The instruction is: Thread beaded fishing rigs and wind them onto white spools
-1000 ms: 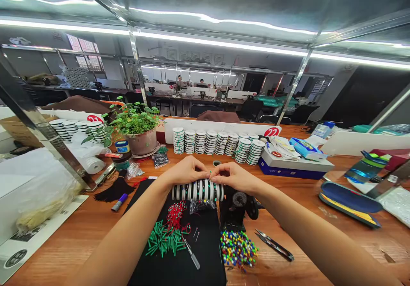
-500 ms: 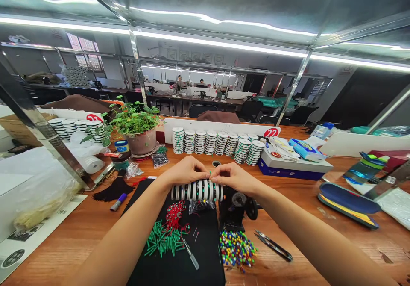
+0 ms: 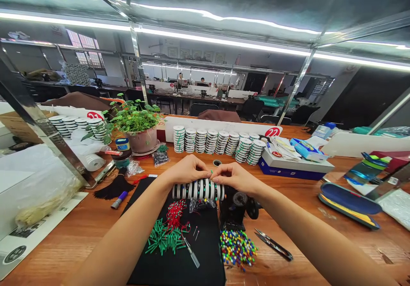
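Note:
My left hand [image 3: 188,169] and my right hand [image 3: 233,176] meet just above a row of white spools [image 3: 198,189] wound with dark cord and lying on its side. The fingers of each hand are pinched, and a small green piece [image 3: 211,172] shows between the fingertips. Which hand grips it I cannot tell. Under the spools, a black mat [image 3: 205,264] bears green sticks [image 3: 163,237], red cords with beads [image 3: 176,214], a small pointed tool [image 3: 192,254] and a few pins. A small black machine [image 3: 233,209] stands right of the spools.
Colourful beads [image 3: 237,247] and thread snips [image 3: 273,244] lie on the right. Stacked white spools [image 3: 211,141] line the back beside a potted plant [image 3: 137,125]. A blue-and-white box [image 3: 294,168] and an open dark blue case [image 3: 349,202] are further right. A purple marker [image 3: 119,199] lies left.
Both hands keep nearly the same pinched pose over the spools. The green piece between the fingertips shows slightly more. The whole view has shifted a little.

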`<act>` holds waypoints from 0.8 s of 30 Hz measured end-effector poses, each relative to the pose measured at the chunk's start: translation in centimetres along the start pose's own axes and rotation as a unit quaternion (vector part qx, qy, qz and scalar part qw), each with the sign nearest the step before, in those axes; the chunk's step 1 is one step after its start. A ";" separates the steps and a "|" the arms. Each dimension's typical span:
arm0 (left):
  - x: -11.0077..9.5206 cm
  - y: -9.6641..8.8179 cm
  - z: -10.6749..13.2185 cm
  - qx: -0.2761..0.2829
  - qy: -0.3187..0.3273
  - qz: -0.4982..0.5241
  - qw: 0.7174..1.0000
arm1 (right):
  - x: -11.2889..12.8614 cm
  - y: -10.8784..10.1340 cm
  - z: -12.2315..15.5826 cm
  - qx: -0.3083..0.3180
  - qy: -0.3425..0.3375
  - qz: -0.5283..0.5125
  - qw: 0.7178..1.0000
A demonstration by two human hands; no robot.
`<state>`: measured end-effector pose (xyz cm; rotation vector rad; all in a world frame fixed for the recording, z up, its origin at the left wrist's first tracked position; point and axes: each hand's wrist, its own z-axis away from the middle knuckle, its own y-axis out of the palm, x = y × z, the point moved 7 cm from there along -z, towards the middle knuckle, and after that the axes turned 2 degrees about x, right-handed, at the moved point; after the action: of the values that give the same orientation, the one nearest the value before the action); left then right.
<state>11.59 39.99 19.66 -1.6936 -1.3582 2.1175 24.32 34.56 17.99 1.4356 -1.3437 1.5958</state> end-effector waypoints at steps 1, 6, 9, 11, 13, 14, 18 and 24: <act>0.0 0.0 0.0 0.000 -0.001 0.000 1.000 | 0.0 0.0 0.0 -0.001 0.003 -0.004 1.000; 0.0 0.0 0.0 0.001 0.006 0.007 1.000 | 0.0 0.0 0.1 -0.005 0.007 -0.002 1.000; 0.0 0.0 -0.1 0.002 0.006 0.008 1.000 | -0.1 0.1 0.0 -0.007 0.007 0.010 1.000; 0.0 0.0 0.0 0.002 0.003 0.008 1.000 | -0.2 0.1 0.0 -0.008 0.004 0.014 1.000; -0.1 0.0 0.0 0.005 0.003 0.008 1.000 | -0.2 0.2 0.0 -0.004 0.001 0.020 1.000; -0.2 0.1 0.0 0.006 0.006 0.008 1.000 | -0.1 0.2 0.0 0.001 -0.001 0.025 1.000; -0.5 0.0 0.0 0.000 0.014 -0.007 1.000 | 0.8 0.4 -0.3 0.036 -0.007 0.072 0.997; -0.9 0.0 -0.5 -0.005 0.036 0.010 0.999 | 1.3 0.5 -1.1 0.121 0.052 0.133 0.982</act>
<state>12.29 39.77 20.34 -1.7761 -1.3405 2.0406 23.18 35.16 19.23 1.3292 -1.3630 2.0374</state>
